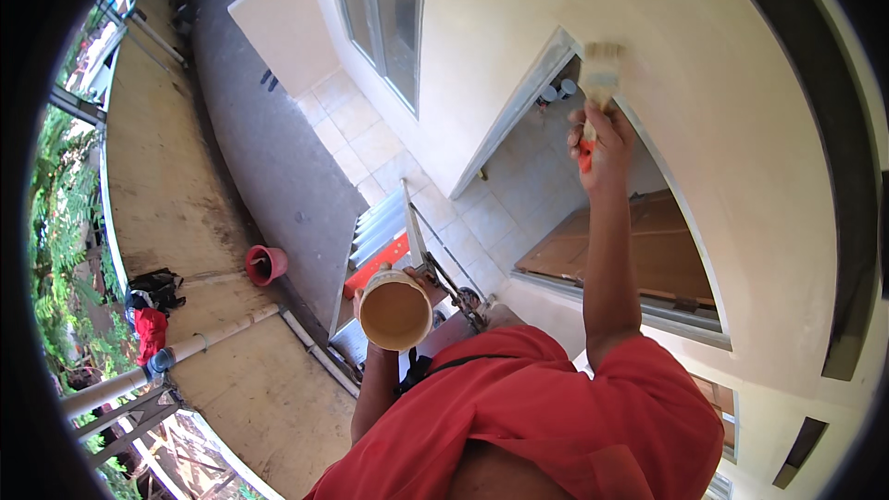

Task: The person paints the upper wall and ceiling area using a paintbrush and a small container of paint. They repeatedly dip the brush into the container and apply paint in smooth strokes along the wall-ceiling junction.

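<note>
My right hand [604, 143] is raised and closed round the handle of a wide paintbrush [602, 72]. Its pale bristles point up against the cream wall [519, 9], just above the corner of a doorway; orange shows on the handle under my fingers. Lower down, in front of my body, my left hand [378, 358] grips a round paint tub [364, 289] from below and the side. Beige paint [396, 315] shows through its open top. Most of the left hand is hidden behind the tub.
A stepladder [414, 222] with an orange part [381, 264] stands beneath me. Below is a tiled floor [370, 143]. A red bucket [266, 265] sits on a stained ledge [208, 222] at left, near a pipe [222, 338] and a red cloth [150, 333]. The doorway [593, 222] opens at right.
</note>
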Available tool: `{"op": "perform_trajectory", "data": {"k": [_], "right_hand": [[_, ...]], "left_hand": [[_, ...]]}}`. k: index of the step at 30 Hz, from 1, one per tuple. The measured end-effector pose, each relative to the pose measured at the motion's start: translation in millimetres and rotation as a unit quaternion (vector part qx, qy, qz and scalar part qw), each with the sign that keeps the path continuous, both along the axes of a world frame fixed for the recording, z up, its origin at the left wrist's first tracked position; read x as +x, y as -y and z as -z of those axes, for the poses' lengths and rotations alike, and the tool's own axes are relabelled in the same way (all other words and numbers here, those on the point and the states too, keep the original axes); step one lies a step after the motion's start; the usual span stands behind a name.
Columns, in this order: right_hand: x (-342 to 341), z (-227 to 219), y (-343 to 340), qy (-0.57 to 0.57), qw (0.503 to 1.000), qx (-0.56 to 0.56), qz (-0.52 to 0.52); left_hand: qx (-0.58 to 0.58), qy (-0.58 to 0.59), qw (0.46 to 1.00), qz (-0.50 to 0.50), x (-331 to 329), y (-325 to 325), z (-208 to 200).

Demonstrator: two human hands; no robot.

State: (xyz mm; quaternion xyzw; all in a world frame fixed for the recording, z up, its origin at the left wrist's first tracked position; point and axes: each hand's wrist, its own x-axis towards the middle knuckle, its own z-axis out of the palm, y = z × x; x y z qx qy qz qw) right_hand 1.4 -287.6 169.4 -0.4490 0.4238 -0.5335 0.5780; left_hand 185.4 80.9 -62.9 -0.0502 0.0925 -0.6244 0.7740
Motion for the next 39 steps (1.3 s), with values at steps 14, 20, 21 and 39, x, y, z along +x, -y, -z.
{"op": "perform_trajectory", "data": {"k": [14,20,21,39], "right_hand": [[-24,15,155,0.087,0.978,0.137,-0.133],[-100,14,90,0.123,0.979,0.152,-0.065],[-110,15,75,0.127,0.980,0.148,-0.045],[25,15,107,0.000,0.991,0.084,-0.106]], "left_hand": [[0.007,0.053,0.999,-0.010,-2,5,-1],[0.029,0.009,1.000,0.000,-3,3,-8],[0.023,0.007,1.000,0.003,-2,3,-7],[-0.028,0.046,0.999,-0.008,0,11,-2]]}}
